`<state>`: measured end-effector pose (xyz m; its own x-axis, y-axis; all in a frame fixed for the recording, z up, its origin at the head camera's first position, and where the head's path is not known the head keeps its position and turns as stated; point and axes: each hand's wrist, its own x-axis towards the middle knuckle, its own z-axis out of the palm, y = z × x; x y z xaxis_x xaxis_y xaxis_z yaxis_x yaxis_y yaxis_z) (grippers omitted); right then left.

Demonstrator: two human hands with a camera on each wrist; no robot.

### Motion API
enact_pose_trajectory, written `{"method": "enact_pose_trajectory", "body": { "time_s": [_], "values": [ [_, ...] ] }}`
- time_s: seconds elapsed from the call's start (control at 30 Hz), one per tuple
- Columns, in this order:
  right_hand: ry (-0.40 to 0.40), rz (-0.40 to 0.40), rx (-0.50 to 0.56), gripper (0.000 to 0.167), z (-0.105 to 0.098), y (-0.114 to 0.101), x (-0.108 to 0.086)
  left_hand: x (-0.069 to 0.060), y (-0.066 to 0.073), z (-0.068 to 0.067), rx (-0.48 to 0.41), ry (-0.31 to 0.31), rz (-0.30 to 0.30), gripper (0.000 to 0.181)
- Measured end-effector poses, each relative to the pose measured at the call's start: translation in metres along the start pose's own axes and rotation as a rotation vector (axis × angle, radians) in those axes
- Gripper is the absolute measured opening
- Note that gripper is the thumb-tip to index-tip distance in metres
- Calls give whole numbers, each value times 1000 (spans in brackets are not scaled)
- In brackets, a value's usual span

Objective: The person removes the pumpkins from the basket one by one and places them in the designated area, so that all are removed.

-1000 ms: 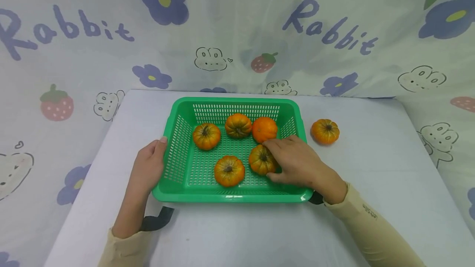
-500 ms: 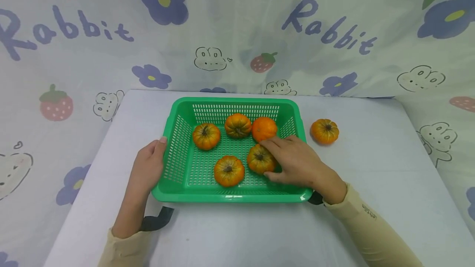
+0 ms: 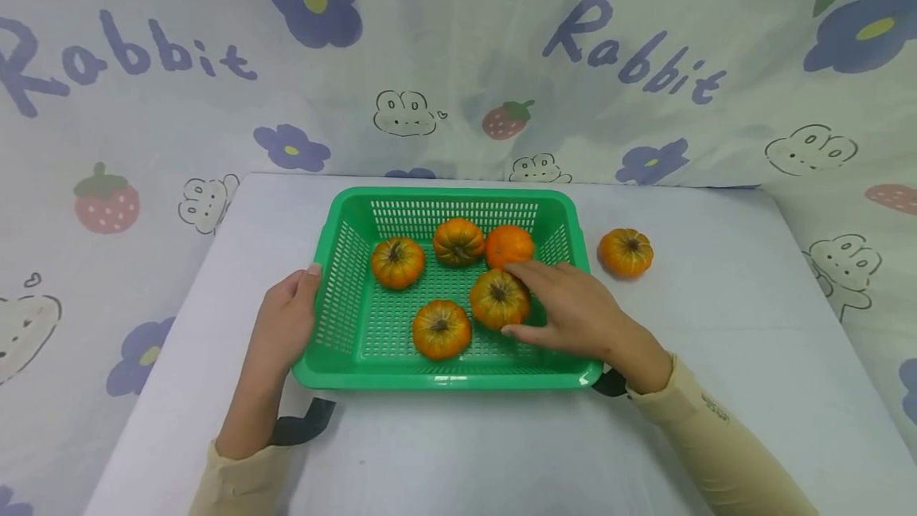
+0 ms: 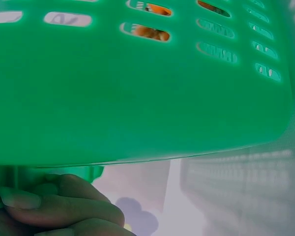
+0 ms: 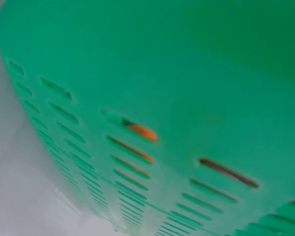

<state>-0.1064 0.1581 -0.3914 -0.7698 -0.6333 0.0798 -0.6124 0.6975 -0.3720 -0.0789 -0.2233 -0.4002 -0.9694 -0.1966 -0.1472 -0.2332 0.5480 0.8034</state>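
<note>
Starting nearest: what's at the front?

White desk [image 3: 458, 452], then the near rim of a green basket [image 3: 444, 381]. Left grip [image 3: 286, 321] clasping its left edge, thumb on top, fingers curled beneath.

Inside?

Front pumpkin [image 3: 441, 330] on the mesh floor, no hand on it. Just beyond, to its right, the held pumpkin [image 3: 497, 299]: right grip [image 3: 580, 313] grasping it from the right, thumb at the near side, fingers at the far. Whether its base touches the mesh, can't tell.

Farther on?

Left pumpkin [image 3: 397, 263], apart from the rest. Level with it, past the basket's right wall, the outer pumpkin [image 3: 626, 253] on the desk, untouched. Last, at the back, a round orange fruit [image 3: 509, 245] and the back pumpkin [image 3: 458, 242], side by side.

Your tally?

Reads to me as filling the basket: four pieces look placed, a fifth inside but not yet released. Left over, I'd judge: freeing that one and bringing in the outer pumpkin. Mostly done.
</note>
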Motion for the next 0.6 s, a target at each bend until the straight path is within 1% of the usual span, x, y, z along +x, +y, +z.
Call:
{"method": "enact_pose_trajectory", "body": {
  "time_s": [0.13,0.27,0.47,0.6],
  "values": [
    [17,-3,21,85,-1,-1,-2,0,0,0,9,0,-11,72],
    [19,-7,63,84,-3,-1,-6,-1,0,0,12,3,-22,71],
    [30,-21,110,85,-8,1,-12,-1,2,1,21,11,-16,71],
    [48,-30,124,85,-12,1,-16,-1,2,0,22,16,-23,70]
  ]
}}
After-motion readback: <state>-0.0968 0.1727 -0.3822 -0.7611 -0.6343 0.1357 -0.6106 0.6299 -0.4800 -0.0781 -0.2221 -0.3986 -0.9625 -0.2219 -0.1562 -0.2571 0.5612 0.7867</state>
